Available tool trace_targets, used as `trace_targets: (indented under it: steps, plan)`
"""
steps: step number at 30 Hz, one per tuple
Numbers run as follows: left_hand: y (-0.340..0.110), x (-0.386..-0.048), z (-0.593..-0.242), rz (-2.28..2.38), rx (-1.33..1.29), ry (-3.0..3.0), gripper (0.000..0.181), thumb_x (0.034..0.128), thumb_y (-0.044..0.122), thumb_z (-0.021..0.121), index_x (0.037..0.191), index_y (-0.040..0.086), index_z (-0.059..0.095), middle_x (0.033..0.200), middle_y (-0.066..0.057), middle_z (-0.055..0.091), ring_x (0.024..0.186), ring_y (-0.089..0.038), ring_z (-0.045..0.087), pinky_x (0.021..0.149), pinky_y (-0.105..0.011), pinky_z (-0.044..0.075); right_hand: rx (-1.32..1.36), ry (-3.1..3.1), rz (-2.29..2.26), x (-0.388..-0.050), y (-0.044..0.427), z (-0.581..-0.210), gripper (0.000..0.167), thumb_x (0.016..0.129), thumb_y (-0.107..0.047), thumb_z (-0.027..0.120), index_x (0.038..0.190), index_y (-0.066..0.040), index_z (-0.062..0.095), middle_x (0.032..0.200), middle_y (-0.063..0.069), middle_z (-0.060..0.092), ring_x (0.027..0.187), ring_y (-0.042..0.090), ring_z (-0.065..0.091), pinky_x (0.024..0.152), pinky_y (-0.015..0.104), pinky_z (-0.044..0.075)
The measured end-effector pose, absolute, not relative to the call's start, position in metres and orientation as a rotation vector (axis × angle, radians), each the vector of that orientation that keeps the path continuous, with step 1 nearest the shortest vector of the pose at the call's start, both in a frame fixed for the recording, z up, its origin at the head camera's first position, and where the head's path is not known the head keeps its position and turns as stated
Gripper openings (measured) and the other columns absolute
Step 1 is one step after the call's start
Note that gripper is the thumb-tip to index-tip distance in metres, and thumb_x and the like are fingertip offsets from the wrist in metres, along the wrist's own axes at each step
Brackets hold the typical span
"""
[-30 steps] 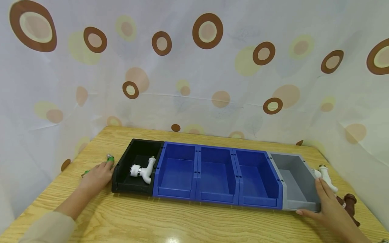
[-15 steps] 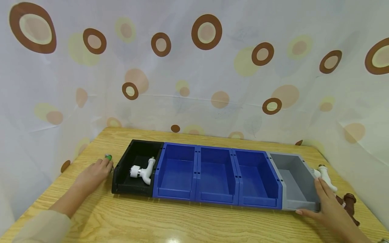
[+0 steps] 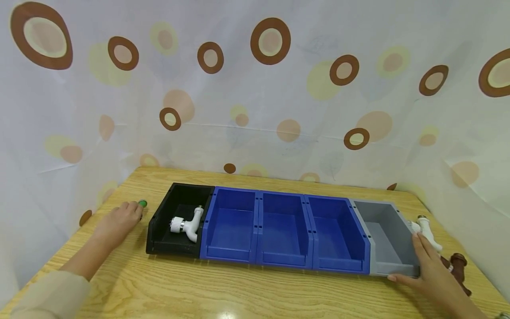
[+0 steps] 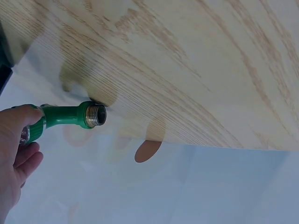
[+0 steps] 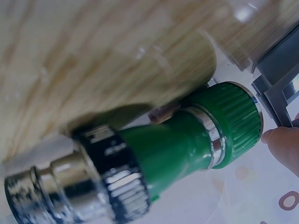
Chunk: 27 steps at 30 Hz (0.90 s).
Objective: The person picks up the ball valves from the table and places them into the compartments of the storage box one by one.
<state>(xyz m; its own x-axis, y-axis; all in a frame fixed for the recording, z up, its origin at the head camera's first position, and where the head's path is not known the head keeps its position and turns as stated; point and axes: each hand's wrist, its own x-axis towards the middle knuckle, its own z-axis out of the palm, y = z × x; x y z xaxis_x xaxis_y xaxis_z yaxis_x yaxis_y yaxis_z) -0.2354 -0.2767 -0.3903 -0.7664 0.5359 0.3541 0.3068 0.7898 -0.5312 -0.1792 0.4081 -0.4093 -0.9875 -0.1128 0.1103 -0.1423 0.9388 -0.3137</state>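
Observation:
My left hand (image 3: 119, 223) grips a green water tap beside the black bin (image 3: 161, 239). The left wrist view shows the green tap (image 4: 65, 115) pinched at its ribbed handle, its threaded brass end pointing away from the palm. In the head view most of it is hidden behind my fingers. My right hand (image 3: 434, 270) rests on the front right corner of the grey bin (image 3: 392, 269), fingers straight along its side wall and thumb at its front. Another green tap (image 5: 168, 151), with a chrome nozzle, is close by in the right wrist view. A white tap (image 3: 192, 227) lies in the black bin.
Three blue bins (image 3: 234, 254) stand joined between the black and grey ones on the wooden table (image 3: 239, 292). Right of the grey bin lie another white tap (image 3: 426, 232) and a brown tap (image 3: 458, 268). A patterned cloth (image 3: 255, 102) hangs behind and at both sides.
My left hand has drawn back leftward from the black bin's side and the green tap has turned with it, its near end now hidden. My right hand stays put.

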Motion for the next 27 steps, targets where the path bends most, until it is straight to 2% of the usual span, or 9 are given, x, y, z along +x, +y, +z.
trace_targets:
  steps: [6, 11, 15, 18, 21, 24, 27]
  plan:
    - [-0.279, -0.237, -0.389, 0.622, -0.591, -2.419, 0.034, 0.0663, -0.008, 0.077, 0.084, -0.006, 0.048, 0.070, -0.011, 0.044, 0.056, -0.016, 0.041, 0.044, -0.020, 0.038, 0.205, -2.982, 0.500, -0.179, 0.408, -0.410, 0.122, 0.074, -0.043, 0.074, 0.143, 0.007, -0.013, 0.147, 0.036, -0.012, 0.131, 0.060, -0.003, 0.085, 0.075, 0.026]
    - [-0.284, -0.242, -0.388, 0.491, -0.566, -2.350, 0.038, 0.0622, -0.010, 0.078, 0.085, -0.009, 0.048, 0.069, -0.015, 0.049, 0.055, -0.021, 0.048, 0.043, -0.024, 0.043, 0.198, -2.996, 0.511, -0.180, 0.409, -0.410, 0.121, 0.076, -0.044, 0.073, 0.143, 0.007, -0.015, 0.147, 0.036, -0.013, 0.131, 0.059, -0.004, 0.086, 0.075, 0.026]
    - [-0.286, -0.242, -0.383, 0.425, -0.553, -2.375, 0.037, 0.0630, -0.010, 0.078, 0.085, -0.010, 0.048, 0.071, -0.018, 0.051, 0.057, -0.025, 0.051, 0.046, -0.027, 0.047, 0.188, -3.004, 0.509, -0.180, 0.408, -0.410, 0.121, 0.076, -0.044, 0.072, 0.143, 0.008, -0.015, 0.147, 0.036, -0.014, 0.130, 0.060, -0.004, 0.086, 0.075, 0.026]
    - [-0.287, -0.240, -0.378, 0.426, -0.526, -2.435, 0.037, 0.0630, -0.010, 0.078, 0.087, -0.011, 0.050, 0.074, -0.020, 0.052, 0.061, -0.027, 0.052, 0.052, -0.030, 0.049, 0.180, -3.006, 0.509, -0.180, 0.408, -0.410, 0.122, 0.076, -0.045, 0.072, 0.142, 0.007, -0.015, 0.147, 0.036, -0.015, 0.130, 0.060, -0.005, 0.086, 0.075, 0.025]
    - [-0.288, -0.237, -0.373, 0.369, -0.484, -2.514, 0.044, 0.0610, -0.011, 0.078, 0.096, -0.014, 0.052, 0.083, -0.023, 0.053, 0.071, -0.031, 0.054, 0.058, -0.030, 0.052, 0.180, -3.001, 0.501, -0.180, 0.407, -0.410, 0.122, 0.075, -0.045, 0.072, 0.143, 0.007, -0.015, 0.147, 0.037, -0.014, 0.130, 0.060, -0.004, 0.086, 0.075, 0.025]
    - [-0.289, -0.236, -0.371, 0.190, -0.431, -2.596, 0.044, 0.0665, -0.012, 0.073, 0.104, -0.017, 0.051, 0.093, -0.028, 0.053, 0.082, -0.039, 0.055, 0.060, -0.033, 0.054, 0.184, -2.991, 0.493, -0.180, 0.407, -0.411, 0.122, 0.075, -0.045, 0.073, 0.143, 0.008, -0.014, 0.147, 0.037, -0.012, 0.131, 0.060, -0.004, 0.086, 0.075, 0.025]
    - [-0.291, -0.237, -0.370, -0.037, -0.387, -2.643, 0.037, 0.0739, -0.011, 0.066, 0.107, -0.019, 0.051, 0.097, -0.032, 0.052, 0.089, -0.045, 0.053, 0.064, -0.042, 0.054, 0.194, -2.989, 0.495, -0.181, 0.408, -0.411, 0.122, 0.075, -0.044, 0.073, 0.143, 0.008, -0.013, 0.147, 0.037, -0.011, 0.131, 0.060, -0.003, 0.086, 0.075, 0.025]
